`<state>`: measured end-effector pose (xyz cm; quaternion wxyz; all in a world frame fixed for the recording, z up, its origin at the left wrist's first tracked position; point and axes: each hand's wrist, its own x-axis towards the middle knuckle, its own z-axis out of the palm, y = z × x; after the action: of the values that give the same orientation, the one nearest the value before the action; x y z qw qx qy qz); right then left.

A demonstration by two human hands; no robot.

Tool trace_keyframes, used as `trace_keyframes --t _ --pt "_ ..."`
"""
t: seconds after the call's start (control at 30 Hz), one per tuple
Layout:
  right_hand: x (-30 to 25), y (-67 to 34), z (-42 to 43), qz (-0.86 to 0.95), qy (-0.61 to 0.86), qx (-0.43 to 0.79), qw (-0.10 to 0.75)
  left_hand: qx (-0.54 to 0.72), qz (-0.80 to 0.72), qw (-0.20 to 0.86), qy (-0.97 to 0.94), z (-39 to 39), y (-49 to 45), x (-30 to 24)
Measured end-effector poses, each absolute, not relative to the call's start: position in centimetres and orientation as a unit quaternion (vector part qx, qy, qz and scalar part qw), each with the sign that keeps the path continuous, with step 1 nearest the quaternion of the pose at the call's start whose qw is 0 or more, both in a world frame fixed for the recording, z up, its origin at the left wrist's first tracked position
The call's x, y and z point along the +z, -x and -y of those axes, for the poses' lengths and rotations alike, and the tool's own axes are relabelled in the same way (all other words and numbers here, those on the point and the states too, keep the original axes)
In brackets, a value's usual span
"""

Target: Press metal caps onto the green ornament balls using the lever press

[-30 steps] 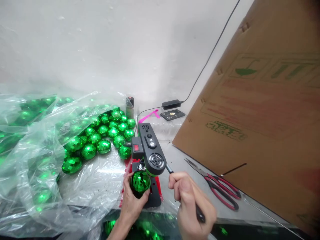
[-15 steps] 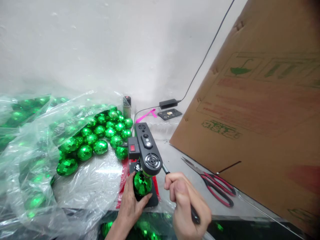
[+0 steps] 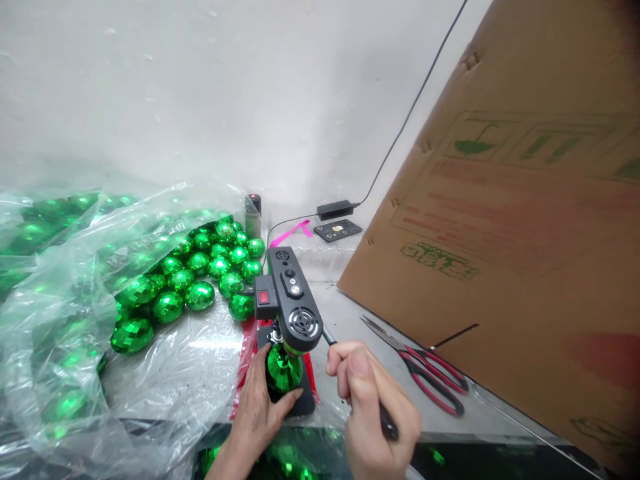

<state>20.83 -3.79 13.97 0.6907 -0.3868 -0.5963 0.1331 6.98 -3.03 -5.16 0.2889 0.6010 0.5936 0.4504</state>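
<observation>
My left hand point(image 3: 260, 410) cups a faceted green ball point(image 3: 283, 367) and holds it on the base of a small black bench machine point(image 3: 291, 301), right under the machine's head. My right hand point(image 3: 373, 403) is closed round the machine's black lever handle point(image 3: 386, 423), which slants down to the right from the head. The machine has a red switch on its left side and stands on a red sheet at the table's near edge.
Several more green balls point(image 3: 200, 273) lie on crumpled clear plastic point(image 3: 60, 320) at the left. Red-handled scissors point(image 3: 430, 377) lie to the right of the machine. A large tilted cardboard box point(image 3: 525, 220) fills the right side. A power adapter point(image 3: 334, 209) and a black remote point(image 3: 337, 230) sit by the wall.
The green ball in my left hand has moved up under the machine's head, and my right hand has shifted slightly left with the lever. The view has drifted a little.
</observation>
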Motion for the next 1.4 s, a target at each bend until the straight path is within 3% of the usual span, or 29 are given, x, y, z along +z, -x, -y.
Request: trace_keyframes --t 0.27,0.77,1.13,1.4 --pt "13.9 -20.8 4.0 0.596 0.387 0.144 0.689 0.443 -0.591 0.341 -0.582 2.8 -6.7 -5.2" --pt "13.6 -21.5 4.3 0.616 0.395 0.141 0.667 0.471 -0.573 0.340 -0.579 2.1 -8.0 -7.3" --pt "9.8 -20.2 4.0 0.566 0.353 0.079 0.741 0.454 -0.585 0.339 -0.581 2.1 -8.3 -8.0" --pt "8.4 -20.1 3.9 0.552 0.359 0.073 0.749 0.445 -0.587 0.360 -0.572 2.3 -8.2 -6.8"
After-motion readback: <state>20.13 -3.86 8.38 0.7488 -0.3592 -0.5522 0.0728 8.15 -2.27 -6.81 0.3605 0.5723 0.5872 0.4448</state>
